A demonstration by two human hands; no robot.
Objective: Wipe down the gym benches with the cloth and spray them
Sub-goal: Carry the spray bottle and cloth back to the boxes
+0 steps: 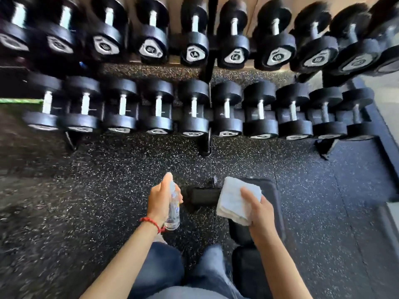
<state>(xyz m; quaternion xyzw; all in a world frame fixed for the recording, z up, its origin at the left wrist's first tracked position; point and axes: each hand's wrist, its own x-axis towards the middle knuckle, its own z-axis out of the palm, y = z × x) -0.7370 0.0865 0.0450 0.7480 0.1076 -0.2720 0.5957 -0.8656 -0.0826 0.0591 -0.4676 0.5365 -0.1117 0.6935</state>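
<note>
The person stood over a dark padded bench [272, 190] in the lower centre-right of the frame, its pad running down toward the bottom edge beside their legs. The left hand [159, 203], just left of centre, gripped a clear spray bottle [172, 212], the fingers curled round its body and one finger raised at the nozzle end, which pointed toward the upper part of the frame. A red cord circled that wrist. The right hand [259, 210] held a folded white cloth [233, 201] just right of the bottle, thumb lying on top and the other fingers tucked out of sight beneath it; the cloth hung over the near end of the bench pad, though whether it touched the pad could not be told.

Across the upper half of the frame, two rows of black dumbbells [194, 108] sat on a rack above the speckled rubber floor [108, 169].

Judging by this, the step in hand looked like the start of work on this bench: both tools were ready, but the pad showed no obvious wetness. The next move would likely call for swinging the nozzle right and down toward the pad, since it seemed aimed more at the floor, misting the surface, then laying the cloth flat and drawing it along the pad's length.
</note>
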